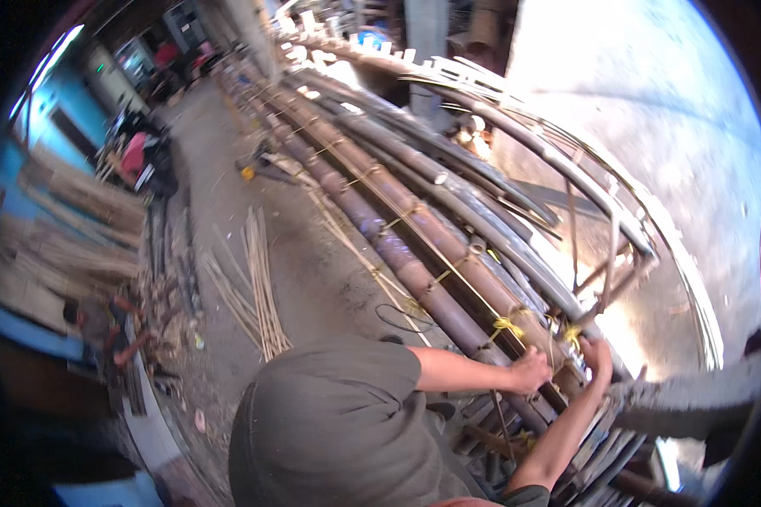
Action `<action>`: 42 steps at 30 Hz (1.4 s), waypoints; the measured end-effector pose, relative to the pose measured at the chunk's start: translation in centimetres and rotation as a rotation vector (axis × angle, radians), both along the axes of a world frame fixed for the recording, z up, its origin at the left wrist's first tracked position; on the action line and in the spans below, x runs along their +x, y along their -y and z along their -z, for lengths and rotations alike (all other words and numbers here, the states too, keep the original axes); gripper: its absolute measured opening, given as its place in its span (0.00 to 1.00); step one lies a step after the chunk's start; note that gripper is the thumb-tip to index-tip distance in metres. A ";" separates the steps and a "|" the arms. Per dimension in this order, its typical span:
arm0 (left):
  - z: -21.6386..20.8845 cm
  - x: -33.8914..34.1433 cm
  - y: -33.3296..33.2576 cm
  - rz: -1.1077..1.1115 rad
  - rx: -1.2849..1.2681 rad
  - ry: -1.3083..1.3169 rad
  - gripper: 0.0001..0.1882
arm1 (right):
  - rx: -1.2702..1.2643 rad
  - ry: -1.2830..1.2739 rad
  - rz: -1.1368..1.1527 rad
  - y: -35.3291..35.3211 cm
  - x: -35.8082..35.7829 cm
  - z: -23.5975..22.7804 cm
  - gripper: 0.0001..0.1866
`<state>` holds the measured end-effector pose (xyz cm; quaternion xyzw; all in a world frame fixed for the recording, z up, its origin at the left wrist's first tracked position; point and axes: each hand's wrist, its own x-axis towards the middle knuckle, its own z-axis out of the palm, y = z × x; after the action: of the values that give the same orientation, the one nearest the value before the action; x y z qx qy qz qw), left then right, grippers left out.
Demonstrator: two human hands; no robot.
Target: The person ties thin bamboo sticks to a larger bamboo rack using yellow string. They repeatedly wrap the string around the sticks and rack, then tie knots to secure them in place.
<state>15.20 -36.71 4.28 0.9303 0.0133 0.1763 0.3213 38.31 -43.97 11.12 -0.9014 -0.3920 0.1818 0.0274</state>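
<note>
Two long brown bamboo poles run side by side from the far left towards me, the nearer pole point(414, 276) and the farther pole point(452, 248), with a dark gap between. Yellow ties cross them at intervals. Over the near end of the farther pole my left hand point(530, 370) is closed, just below a bright yellow tie point(506, 326). What its fingers pinch is too small to make out. Further right, my right hand point(598, 355) curls beside another yellow tie point(573, 335); whatever is in its fingers is hidden. Both forearms reach across the pole ends.
Behind lie several grey poles point(473, 207) and a curved bamboo frame point(566, 165) near a pale wall. Split bamboo strips point(262, 287) lie on the floor at left. A person point(101, 325) sits at far left, near a parked motorcycle point(144, 156). A concrete ledge point(693, 393) juts in at right.
</note>
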 end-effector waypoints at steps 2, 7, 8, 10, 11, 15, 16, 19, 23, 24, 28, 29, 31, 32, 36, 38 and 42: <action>0.0 -0.1 -1.9 -0.044 -0.155 0.010 0.09 | 0.849 -0.895 0.170 -1.8 -2.4 -2.6 0.12; -0.3 -0.2 -1.2 -0.070 -0.099 -0.026 0.10 | 0.715 -0.432 0.241 -2.0 -0.9 0.7 0.12; -0.5 0.1 -1.7 -0.051 -0.107 -0.024 0.09 | 1.079 -0.828 0.340 -2.1 -1.5 0.2 0.10; -0.7 -0.5 -1.7 -0.017 -0.148 -0.048 0.08 | 1.419 -1.102 0.621 -1.4 -5.2 -2.2 0.10; -0.9 -0.5 -1.8 -0.012 -0.107 -0.054 0.08 | 1.407 -1.154 0.580 0.1 -8.5 -5.8 0.09; -1.1 -0.2 -0.9 -0.024 0.208 -0.065 0.08 | 0.609 -0.880 0.211 5.4 -21.1 -12.3 0.15; -1.9 -0.5 -1.7 -0.030 0.192 -0.108 0.08 | 0.292 -0.704 -0.032 5.9 -23.7 -11.8 0.17; -0.9 -0.6 -2.4 -0.061 0.250 -0.016 0.09 | 0.388 -0.132 0.086 6.7 -31.0 5.2 0.16; -4.9 2.1 -2.2 0.058 -0.581 -0.148 0.14 | 0.717 -0.537 0.346 4.2 -30.9 4.5 0.17; -6.2 4.9 -2.9 0.116 -0.714 -0.064 0.14 | 0.681 -0.447 0.344 3.8 -30.9 3.9 0.18; -9.1 13.4 -5.0 -0.007 -0.599 -0.037 0.13 | 0.578 -0.289 0.472 4.8 -33.2 2.0 0.20; -7.4 14.7 -5.8 -0.099 -0.360 0.013 0.12 | 0.603 -0.281 0.503 5.2 -33.1 1.5 0.20; 3.5 16.9 -9.2 -0.025 -0.007 -0.336 0.11 | 0.697 -0.247 0.496 4.5 -34.0 1.5 0.19; 3.2 17.1 -8.1 -0.022 0.044 -0.330 0.11 | 0.744 -0.213 0.494 4.2 -34.6 1.7 0.20; -0.7 19.6 -7.4 0.088 0.070 -0.225 0.12 | 0.795 -0.225 0.531 4.2 -34.1 1.5 0.20; -6.8 18.0 -5.2 0.155 -0.037 -0.052 0.14 | 0.874 -0.193 0.579 4.7 -34.0 1.9 0.20; -1.8 18.2 -6.6 -0.070 0.090 -0.146 0.13 | 0.824 -0.271 0.521 5.2 -34.2 2.3 0.20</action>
<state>33.43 -30.10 6.11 0.9532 0.0614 0.1198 0.2707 4.06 -49.15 8.85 -0.8520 -0.1860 0.1145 0.4759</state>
